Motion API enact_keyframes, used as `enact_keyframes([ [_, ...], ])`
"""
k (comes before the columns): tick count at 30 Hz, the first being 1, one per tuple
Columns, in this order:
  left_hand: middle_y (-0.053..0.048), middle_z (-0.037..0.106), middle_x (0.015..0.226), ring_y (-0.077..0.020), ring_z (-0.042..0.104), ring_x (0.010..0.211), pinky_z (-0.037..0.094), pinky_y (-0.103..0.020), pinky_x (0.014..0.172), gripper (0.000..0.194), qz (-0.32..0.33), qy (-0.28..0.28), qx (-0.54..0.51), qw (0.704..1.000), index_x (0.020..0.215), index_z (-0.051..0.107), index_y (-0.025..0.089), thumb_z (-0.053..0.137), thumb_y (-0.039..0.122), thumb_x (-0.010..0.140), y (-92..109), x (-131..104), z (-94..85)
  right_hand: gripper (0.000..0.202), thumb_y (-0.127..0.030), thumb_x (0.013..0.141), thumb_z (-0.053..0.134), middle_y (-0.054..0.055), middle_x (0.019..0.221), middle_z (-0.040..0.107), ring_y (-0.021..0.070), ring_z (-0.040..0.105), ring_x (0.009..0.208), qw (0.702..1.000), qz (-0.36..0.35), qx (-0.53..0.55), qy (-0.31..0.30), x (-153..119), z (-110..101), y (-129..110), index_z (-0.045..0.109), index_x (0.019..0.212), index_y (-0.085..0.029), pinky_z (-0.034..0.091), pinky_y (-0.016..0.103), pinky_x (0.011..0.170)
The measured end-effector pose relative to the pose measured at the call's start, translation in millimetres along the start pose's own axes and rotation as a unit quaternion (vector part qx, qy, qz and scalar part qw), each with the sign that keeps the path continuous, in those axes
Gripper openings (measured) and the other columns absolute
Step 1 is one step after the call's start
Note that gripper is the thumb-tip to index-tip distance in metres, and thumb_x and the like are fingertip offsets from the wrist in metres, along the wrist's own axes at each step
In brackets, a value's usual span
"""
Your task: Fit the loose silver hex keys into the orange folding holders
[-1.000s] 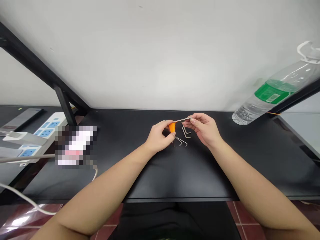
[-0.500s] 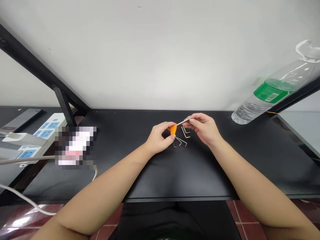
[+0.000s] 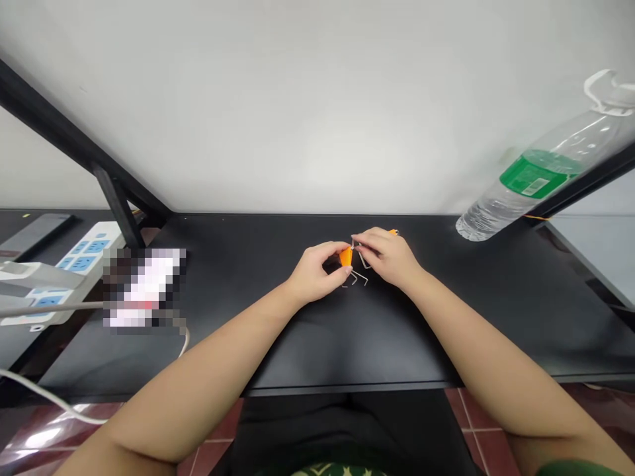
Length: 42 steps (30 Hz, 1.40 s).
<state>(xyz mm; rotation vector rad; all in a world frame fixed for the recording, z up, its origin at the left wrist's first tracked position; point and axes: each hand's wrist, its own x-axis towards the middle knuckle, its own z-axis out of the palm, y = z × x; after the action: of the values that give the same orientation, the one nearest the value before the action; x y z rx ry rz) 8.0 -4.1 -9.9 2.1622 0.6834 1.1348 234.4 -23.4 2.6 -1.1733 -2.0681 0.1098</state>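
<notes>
My left hand (image 3: 320, 272) pinches an orange hex key holder (image 3: 346, 257) between thumb and fingers. Several thin L-shaped hex keys (image 3: 360, 277) stick out below it, toward the table's front edge. My right hand (image 3: 387, 254) is closed close to the holder's right side, its fingertips on a short silvery bit of a hex key (image 3: 352, 244); the rest of that key is hidden. Partly under the right hand, another bent hex key (image 3: 366, 264) lies on the black table. A small orange piece (image 3: 393, 232) shows just behind that hand.
A large water bottle (image 3: 526, 175) with a green label stands at the back right. On the left are a blurred-out phone (image 3: 146, 287) with a cable, a white power strip (image 3: 89, 258) and a dark flat device (image 3: 40, 235). A black metal frame (image 3: 116, 205) rises at the left.
My right hand has moved left, up to the holder. The long hex key that spanned the gap between the hands now shows only as a short bit. The left hand has stayed put.
</notes>
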Motion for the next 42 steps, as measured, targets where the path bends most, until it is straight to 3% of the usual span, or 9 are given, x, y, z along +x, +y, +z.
enact_keyframes([
  [4,-0.007,0.075,0.104,-0.0197,0.071,0.089,0.061,-0.035,0.084,0.036,-0.04,0.054,0.043,0.997,0.119,0.07,0.018,0.072,0.029,0.084,-4.1,1.3,2.0,0.015,-0.018,0.093,0.061,0.01,0.107,0.07,0.0233,0.067,0.096,0.983,0.05,-0.124,-0.127,0.2,-10.1,7.3,0.074,0.099,-0.019,0.051,0.037,0.089],
  [7,-0.008,0.075,0.107,-0.0206,0.072,0.092,0.06,-0.036,0.087,0.038,-0.064,0.078,0.054,0.993,0.12,0.069,0.017,0.069,0.028,0.084,-8.0,2.5,1.9,0.01,-0.012,0.088,0.061,0.009,0.097,0.067,0.0231,0.065,0.093,0.962,0.056,-0.146,-0.222,-0.1,-14.5,11.6,0.069,0.087,-0.018,0.049,0.034,0.084],
  [11,-0.008,0.075,0.113,-0.0231,0.071,0.101,0.058,-0.04,0.095,0.042,-0.078,0.082,0.073,0.991,0.124,0.068,0.017,0.066,0.022,0.082,-12.3,3.2,0.4,0.015,-0.007,0.081,0.062,0.008,0.09,0.065,0.0207,0.061,0.081,0.953,0.078,-0.148,-0.252,-0.2,-14.9,11.4,0.059,0.075,-0.02,0.044,0.03,0.069],
  [15,-0.008,0.074,0.115,-0.0231,0.07,0.103,0.058,-0.04,0.096,0.043,-0.075,0.084,0.09,0.99,0.126,0.067,0.018,0.064,0.021,0.083,-14.1,3.5,-1.3,0.015,-0.009,0.076,0.063,0.004,0.083,0.063,0.0167,0.056,0.07,0.968,0.077,-0.096,-0.218,0.7,-16.3,9.8,0.054,0.072,-0.021,0.042,0.029,0.064],
  [19,-0.009,0.072,0.117,-0.0235,0.069,0.106,0.057,-0.041,0.098,0.044,-0.063,0.083,0.11,0.988,0.128,0.065,0.017,0.063,0.021,0.084,-11.6,4.1,-2.5,0.012,-0.014,0.075,0.064,0.001,0.082,0.065,0.0154,0.057,0.069,0.988,0.087,0.077,-0.099,1.2,-16.3,4.0,0.056,0.074,-0.021,0.048,0.03,0.067],
  [23,-0.009,0.072,0.117,-0.0228,0.07,0.105,0.057,-0.039,0.098,0.043,-0.038,0.06,0.098,0.993,0.128,0.065,0.018,0.065,0.023,0.085,-6.6,3.6,-2.0,0.01,-0.022,0.083,0.067,0.003,0.089,0.068,0.0176,0.066,0.073,0.941,0.137,0.308,-0.013,-0.6,-11.2,-7.1,0.058,0.078,-0.022,0.055,0.033,0.068],
  [27,-0.008,0.073,0.112,-0.0217,0.07,0.1,0.058,-0.038,0.093,0.041,-0.021,0.06,0.09,0.994,0.126,0.066,0.018,0.066,0.023,0.085,-4.7,2.7,-1.4,0.018,-0.029,0.085,0.074,0.004,0.089,0.068,0.0179,0.069,0.075,0.91,0.157,0.381,0.029,-1.4,-9.2,-12.5,0.061,0.076,-0.021,0.058,0.034,0.069],
  [33,-0.008,0.072,0.11,-0.0206,0.069,0.096,0.058,-0.036,0.09,0.041,-0.031,0.069,0.094,0.993,0.125,0.066,0.018,0.066,0.022,0.084,-6.6,2.2,-1.7,0.028,-0.04,0.086,0.078,0.005,0.092,0.069,0.0174,0.071,0.075,0.897,0.164,0.409,0.036,-1.1,-12.7,-11.5,0.063,0.075,-0.019,0.061,0.035,0.073],
  [42,-0.009,0.072,0.113,-0.0221,0.07,0.1,0.058,-0.039,0.093,0.042,0.006,0.064,0.089,0.994,0.125,0.066,0.019,0.066,0.022,0.084,-1.1,1.5,-2.4,0.03,-0.042,0.086,0.079,0.005,0.092,0.07,0.0176,0.071,0.073,0.883,0.173,0.435,-0.004,-1.9,-11.6,-10.9,0.063,0.074,-0.019,0.062,0.036,0.071],
])
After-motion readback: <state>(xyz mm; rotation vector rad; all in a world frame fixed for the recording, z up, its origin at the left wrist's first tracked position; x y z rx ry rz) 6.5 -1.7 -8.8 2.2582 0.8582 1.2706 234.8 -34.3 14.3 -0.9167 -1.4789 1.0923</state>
